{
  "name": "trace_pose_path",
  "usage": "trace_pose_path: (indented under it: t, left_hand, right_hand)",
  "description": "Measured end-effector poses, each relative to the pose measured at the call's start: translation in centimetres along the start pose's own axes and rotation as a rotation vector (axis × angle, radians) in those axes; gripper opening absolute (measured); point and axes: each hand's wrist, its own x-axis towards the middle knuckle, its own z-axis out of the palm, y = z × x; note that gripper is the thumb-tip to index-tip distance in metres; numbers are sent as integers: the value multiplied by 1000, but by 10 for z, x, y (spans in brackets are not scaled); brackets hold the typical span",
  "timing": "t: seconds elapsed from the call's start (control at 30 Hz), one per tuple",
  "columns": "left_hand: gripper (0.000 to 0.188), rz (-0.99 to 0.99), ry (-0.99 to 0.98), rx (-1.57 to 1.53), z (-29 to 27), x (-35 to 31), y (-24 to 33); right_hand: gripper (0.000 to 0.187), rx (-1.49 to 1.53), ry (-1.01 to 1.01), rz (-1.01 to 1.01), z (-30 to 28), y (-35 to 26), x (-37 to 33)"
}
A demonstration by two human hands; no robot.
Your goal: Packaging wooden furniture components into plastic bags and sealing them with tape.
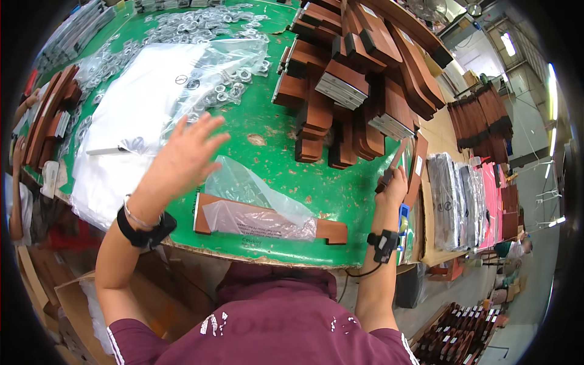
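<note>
My left hand [185, 149] is raised over the table with its fingers spread, holding nothing. It is nearest to a pile of clear plastic bags and white sheets [137, 79]. In front of me lies a flat reddish-brown wooden piece [331, 231], with a clear printed plastic bag [255, 210] over its middle. On the right, my right hand [392, 187] is closed round a slim brown wooden piece [399, 153], whose lower part my fingers hide. This hand is beside the stacked wooden pieces [395, 109].
Several metal rings in clear bags [228, 91] are heaped on the green table [267, 155]. Another person's hand [30, 98] shows at the far left beside brown wooden parts [52, 115]. Plastic-wrapped packs [450, 201] stand to the right. A blue-handled tool [403, 219] is near my right wrist.
</note>
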Motion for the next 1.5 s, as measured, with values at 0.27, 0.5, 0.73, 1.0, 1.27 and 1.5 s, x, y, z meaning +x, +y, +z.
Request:
trace_pose_path:
  t: [0.27,0.5,0.73,1.0,1.27,1.5]
  left_hand:
    - [60,193,-271,-223,-14,-53,84]
    - [62,162,-283,-103,26,-52,98]
    - [62,167,-182,-175,74,-23,121]
    - [57,118,-205,-153,82,8,127]
    - [77,87,83,-158,113,28,139]
    - [80,-11,258,-187,100,-11,138]
  right_hand:
    - [46,291,-131,-21,-15,-35,-93]
    - [48,262,-288,-124,-26,-60,-141]
    - [54,245,-384,-303,-30,-71,-181]
    - [71,266,-801,-93,-39,-54,-190]
    - [60,206,-1242,148,-34,-27,-194]
    - [59,-225,-1415,-153,-25,-24,-173]
